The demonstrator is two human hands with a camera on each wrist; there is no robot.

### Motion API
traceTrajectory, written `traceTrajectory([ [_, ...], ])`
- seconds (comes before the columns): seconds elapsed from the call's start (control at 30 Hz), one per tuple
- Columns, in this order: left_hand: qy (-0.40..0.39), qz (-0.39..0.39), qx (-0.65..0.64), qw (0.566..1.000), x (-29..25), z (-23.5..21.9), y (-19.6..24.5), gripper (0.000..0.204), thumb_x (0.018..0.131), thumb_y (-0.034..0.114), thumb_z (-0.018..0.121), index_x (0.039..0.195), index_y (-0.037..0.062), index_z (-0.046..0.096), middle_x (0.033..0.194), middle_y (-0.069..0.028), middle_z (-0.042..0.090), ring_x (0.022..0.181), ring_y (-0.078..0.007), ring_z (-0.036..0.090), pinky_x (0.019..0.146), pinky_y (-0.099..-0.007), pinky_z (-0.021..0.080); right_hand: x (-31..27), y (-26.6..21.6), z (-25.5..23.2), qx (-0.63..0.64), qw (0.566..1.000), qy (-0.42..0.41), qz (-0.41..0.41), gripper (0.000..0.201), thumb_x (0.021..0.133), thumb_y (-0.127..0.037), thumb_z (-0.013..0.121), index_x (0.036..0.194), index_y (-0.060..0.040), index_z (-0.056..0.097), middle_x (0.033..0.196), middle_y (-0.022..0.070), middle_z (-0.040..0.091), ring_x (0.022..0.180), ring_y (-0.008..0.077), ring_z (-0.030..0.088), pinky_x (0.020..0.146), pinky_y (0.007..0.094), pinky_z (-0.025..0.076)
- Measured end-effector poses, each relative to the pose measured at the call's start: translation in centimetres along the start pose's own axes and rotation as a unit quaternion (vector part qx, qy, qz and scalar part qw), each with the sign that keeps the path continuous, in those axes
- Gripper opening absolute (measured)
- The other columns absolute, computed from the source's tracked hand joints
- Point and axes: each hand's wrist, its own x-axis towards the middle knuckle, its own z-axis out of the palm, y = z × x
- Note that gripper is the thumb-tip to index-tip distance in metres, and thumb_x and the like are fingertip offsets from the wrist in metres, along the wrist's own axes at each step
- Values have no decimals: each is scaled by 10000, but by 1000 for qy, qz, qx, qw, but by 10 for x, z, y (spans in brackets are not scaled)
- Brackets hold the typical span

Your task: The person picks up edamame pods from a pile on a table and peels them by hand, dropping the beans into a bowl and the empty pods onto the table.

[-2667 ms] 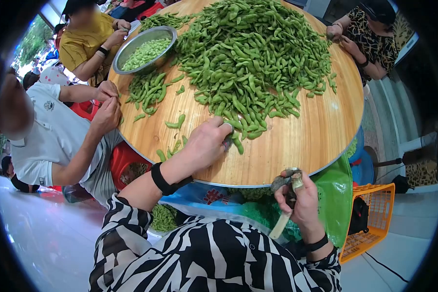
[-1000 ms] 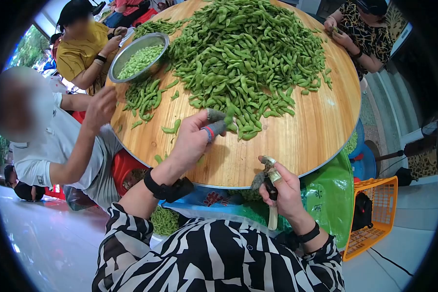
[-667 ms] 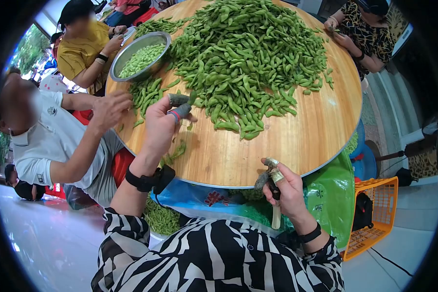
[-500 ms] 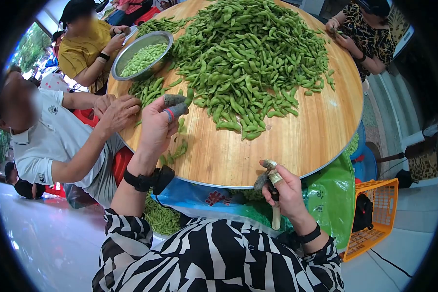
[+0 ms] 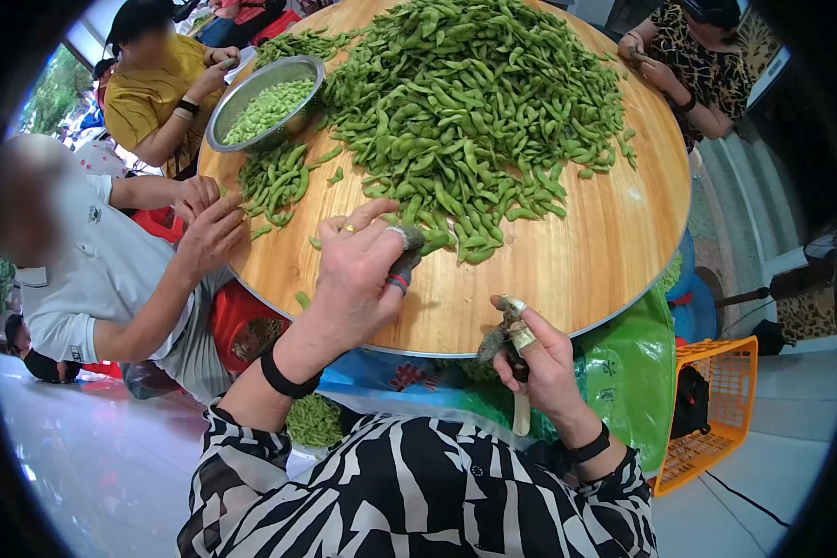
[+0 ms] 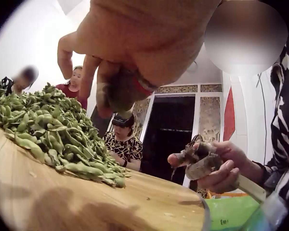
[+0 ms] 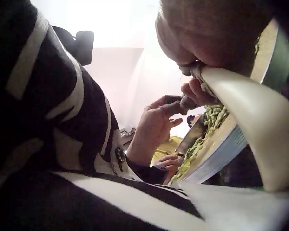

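My left hand (image 5: 358, 274) is over the near side of the tabletop, its grey-covered thumb and forefinger pinching a green soybean pod (image 5: 432, 241) by the front of the pod heap (image 5: 474, 112). In the left wrist view those covered fingers close on something greenish, below the loosely bent other fingers. My right hand (image 5: 544, 363) is curled around a tool with a pale handle (image 5: 522, 415) at the table's front edge. The tool's working end is hidden among the covered fingers. In the right wrist view the pale handle (image 7: 248, 106) looms large.
A metal bowl (image 5: 303, 70) of shelled beans stands at the table's (image 5: 586, 270) left, with a small pod pile (image 5: 274, 181) before it. A person in a white shirt (image 5: 130, 270) works close on the left. An orange crate (image 5: 716, 409) stands at right.
My left hand went from the heap to the left side with a pod, then came back right to the heap's front. The right hand has stayed near the table edge, holding the tool.
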Motion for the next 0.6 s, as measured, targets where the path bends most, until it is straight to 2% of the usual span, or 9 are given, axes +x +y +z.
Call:
traceTrajectory([
  [0.03, 1, 24, 4, 1000, 2, 1, 1, 173, 745, -9, 655, 914, 20, 639, 889, -138, 629, 967, -323, 592, 803, -394, 418, 0, 2, 0, 6, 1000, -10, -9, 401, 996, -171, 388, 1365, -15, 411, 643, 38, 520, 482, 61, 420, 439, 181, 326],
  [0.1, -48, -3, -118, 992, 0, 11, -1, 170, 799, -12, 632, 968, 3, 622, 883, -105, 633, 863, -262, 614, 742, -343, 463, 0, 1, 0, 9, 1000, -20, -20, 411, 1001, -185, 389, 1377, -21, 398, 646, 40, 523, 482, 61, 422, 436, 181, 324],
  [0.13, -100, -120, -324, 933, -2, 16, 11, 163, 833, -2, 615, 995, -6, 611, 887, -82, 628, 832, -210, 608, 720, -309, 475, 0, 1, 1, 30, 999, -28, -22, 421, 1003, -190, 386, 1389, -24, 383, 648, 46, 526, 481, 64, 423, 435, 183, 324],
  [0.17, -147, -230, -511, 815, -4, 21, 22, 158, 867, 8, 597, 1023, -15, 600, 892, -59, 624, 802, -157, 603, 698, -275, 488, -1, 1, 1, 52, 998, -35, -24, 431, 1005, -196, 384, 1401, -27, 367, 651, 52, 529, 481, 68, 425, 434, 184, 324],
  [0.2, -175, -221, -527, 802, -7, 26, 26, 165, 912, 46, 572, 1063, -19, 586, 902, -25, 605, 793, -89, 580, 720, -247, 490, -3, 4, 0, 72, 996, -35, -25, 450, 1004, -210, 390, 1416, -35, 344, 652, 63, 533, 481, 76, 433, 435, 186, 330],
  [0.33, -189, -233, -561, 771, -11, 40, 37, 177, 908, 44, 577, 1075, -11, 598, 886, -12, 606, 773, -83, 580, 704, -237, 480, -6, 1, 5, 88, 995, -33, -39, 475, 1002, -233, 398, 1422, -24, 327, 650, 70, 531, 480, 85, 441, 435, 190, 337],
  [0.47, -185, -235, -551, 779, -15, 47, 37, 180, 908, 49, 580, 1077, -11, 600, 881, -10, 607, 770, -74, 573, 697, -234, 476, -6, -1, 1, 115, 991, -38, -53, 494, 1003, -257, 389, 1419, -1, 318, 646, 74, 529, 478, 90, 446, 435, 194, 341],
  [0.53, -171, -251, -588, 750, -15, 47, 40, 186, 909, 52, 581, 1084, -8, 602, 895, -10, 610, 781, -62, 564, 700, -229, 467, -6, 0, 0, 119, 990, -46, -52, 497, 1004, -259, 384, 1419, 5, 315, 643, 74, 526, 477, 92, 445, 435, 195, 340],
  [0.6, -170, -249, -571, 764, -15, 48, 41, 189, 912, 48, 571, 1089, -10, 600, 913, -11, 617, 810, -66, 566, 725, -229, 466, -7, -2, 0, 136, 988, -54, -53, 492, 1005, -254, 380, 1417, 7, 318, 632, 69, 519, 473, 90, 442, 435, 196, 339],
])
